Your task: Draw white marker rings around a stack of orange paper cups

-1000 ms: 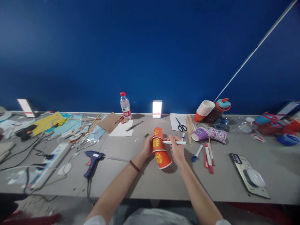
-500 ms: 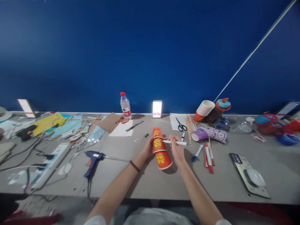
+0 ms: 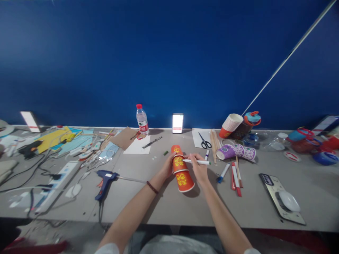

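Observation:
A row of red paper cups (image 3: pixel 184 180) with yellow lettering lies on the table, joined end to end. My left hand (image 3: pixel 167 167) is closed around the left side of the row, near its middle. In my right hand (image 3: pixel 199 168) is a white marker (image 3: pixel 197 162), pinched between the fingers and held almost level. Its tip points left and meets the side of the middle cup, though whether it touches is too small to tell. A capped marker (image 3: pixel 207 154) lies just beyond my right hand.
A blue glue gun (image 3: pixel 106 181) lies left, near a power strip (image 3: pixel 59 185) and loose cables. A water bottle (image 3: pixel 142 120) and phone (image 3: pixel 177 123) stand at the back. To the right are scissors (image 3: pixel 205 143), sticks (image 3: pixel 214 146), purple cups (image 3: pixel 235 151), markers (image 3: pixel 224 172) and another phone (image 3: pixel 280 197).
The marker and my right hand have shifted very slightly left along the cup. My left hand keeps its hold, and the cups have barely moved.

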